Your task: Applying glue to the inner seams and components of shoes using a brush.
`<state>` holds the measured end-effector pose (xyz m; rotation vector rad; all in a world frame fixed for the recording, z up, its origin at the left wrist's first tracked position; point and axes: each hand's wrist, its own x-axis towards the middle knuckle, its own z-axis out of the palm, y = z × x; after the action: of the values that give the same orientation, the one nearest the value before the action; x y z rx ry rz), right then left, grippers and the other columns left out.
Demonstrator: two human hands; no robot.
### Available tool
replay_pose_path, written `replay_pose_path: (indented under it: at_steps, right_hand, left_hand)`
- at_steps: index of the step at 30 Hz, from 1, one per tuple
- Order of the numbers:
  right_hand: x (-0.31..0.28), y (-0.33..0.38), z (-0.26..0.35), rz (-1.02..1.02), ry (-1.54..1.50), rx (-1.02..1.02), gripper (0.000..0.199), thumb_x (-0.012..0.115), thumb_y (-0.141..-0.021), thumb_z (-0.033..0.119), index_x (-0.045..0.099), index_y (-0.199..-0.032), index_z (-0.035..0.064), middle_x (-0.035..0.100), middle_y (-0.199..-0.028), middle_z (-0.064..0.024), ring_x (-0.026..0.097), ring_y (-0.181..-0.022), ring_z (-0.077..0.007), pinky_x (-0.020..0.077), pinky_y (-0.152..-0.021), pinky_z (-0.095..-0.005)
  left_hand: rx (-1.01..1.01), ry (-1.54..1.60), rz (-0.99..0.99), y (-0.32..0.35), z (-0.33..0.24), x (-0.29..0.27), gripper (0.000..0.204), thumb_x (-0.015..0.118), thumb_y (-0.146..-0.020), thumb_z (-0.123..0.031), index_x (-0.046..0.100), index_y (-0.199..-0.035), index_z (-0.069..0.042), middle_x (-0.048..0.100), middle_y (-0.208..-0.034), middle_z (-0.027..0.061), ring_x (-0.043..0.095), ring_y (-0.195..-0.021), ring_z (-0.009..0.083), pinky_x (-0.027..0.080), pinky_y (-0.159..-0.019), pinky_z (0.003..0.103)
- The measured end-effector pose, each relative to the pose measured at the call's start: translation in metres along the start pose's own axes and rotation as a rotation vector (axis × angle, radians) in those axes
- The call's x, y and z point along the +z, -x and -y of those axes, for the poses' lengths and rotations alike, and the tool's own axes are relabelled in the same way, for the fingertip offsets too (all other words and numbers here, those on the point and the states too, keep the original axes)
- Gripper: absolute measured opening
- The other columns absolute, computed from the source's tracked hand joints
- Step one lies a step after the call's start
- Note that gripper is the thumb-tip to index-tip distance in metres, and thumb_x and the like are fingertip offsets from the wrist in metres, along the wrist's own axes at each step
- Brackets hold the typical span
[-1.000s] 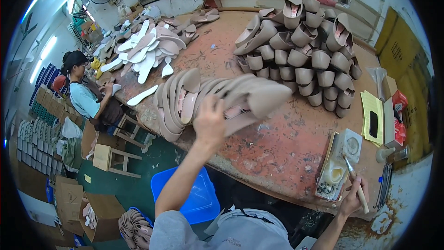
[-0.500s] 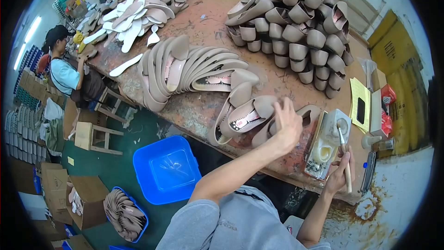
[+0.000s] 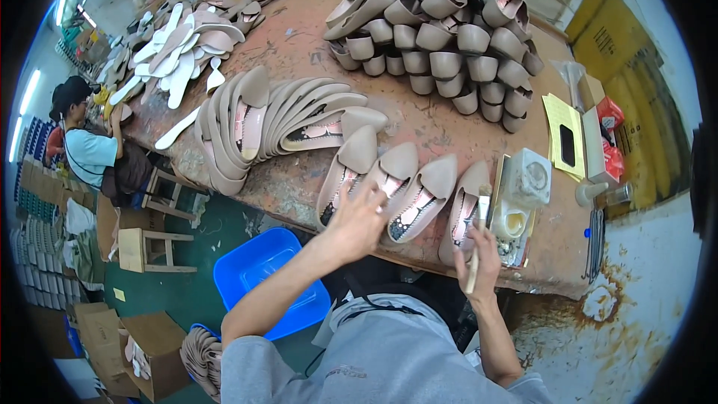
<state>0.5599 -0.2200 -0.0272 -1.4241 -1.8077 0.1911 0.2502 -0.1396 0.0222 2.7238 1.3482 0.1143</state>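
A worn reddish-brown workbench (image 3: 449,131) filled the middle of the frame, with a green floor to the lower left and a stained white floor at lower right. Four beige pointed shoe uppers (image 3: 407,191) lay side by side along the bench's near edge, just below centre. The left hand (image 3: 357,218) was spread wide, fingers splayed, resting on the two left-hand uppers of that row. The right hand (image 3: 479,258) was closed around a wooden-handled brush (image 3: 479,236), whose tip stood over the rightmost upper, beside a white glue pot (image 3: 527,178). Left of centre lay a fanned row of more uppers (image 3: 277,116); a stacked heap of uppers (image 3: 449,30) took the upper middle. A blue plastic tub (image 3: 262,280) sat on the floor at lower left. At the far left, another person (image 3: 86,146) sat at the bench end beside wooden stools (image 3: 149,251).
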Motion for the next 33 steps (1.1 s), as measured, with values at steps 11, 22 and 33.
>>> replay_pose_path:
  at_steps: [11,22,33]
  right_hand:
    - [0.049,0.027,0.0,-0.024,-0.08,0.088,0.062,0.077,-0.081,-0.01,0.067,-0.141,0.0036,0.06,-0.143,-0.0277,0.072,-0.116,-0.044,0.0625,-0.09,-0.0453]
    - [-0.052,0.03,-0.006,-0.174,0.083,-0.019,0.049,0.081,-0.094,0.005,0.072,-0.141,0.0017,0.076,-0.119,-0.0197,0.072,-0.1,-0.0348,0.0598,-0.088,-0.0422]
    - [-0.123,-0.051,-0.06,0.082,0.341,0.233,0.005,0.082,-0.088,0.005,0.081,-0.093,0.0034,0.078,-0.086,-0.0073,0.07,-0.07,-0.024,0.0555,-0.067,-0.0368]
  left_hand:
    - [-0.117,0.275,-0.162,0.017,-0.012,0.059,0.054,0.077,-0.088,-0.01,0.061,-0.14,-0.01,0.077,-0.119,0.0141,0.068,-0.115,0.0374,0.062,-0.089,0.049]
    - [-0.204,0.166,-0.168,-0.01,-0.094,0.021,0.092,0.08,-0.091,-0.061,0.055,-0.154,0.001,0.057,-0.145,0.0226,0.05,-0.141,0.0479,0.034,-0.117,0.076]
    - [0.448,0.213,-0.161,-0.184,-0.082,0.087,0.028,0.072,-0.088,-0.007,0.076,-0.115,-0.003,0.066,-0.124,0.0145,0.062,-0.13,0.0386,0.069,-0.081,0.043]
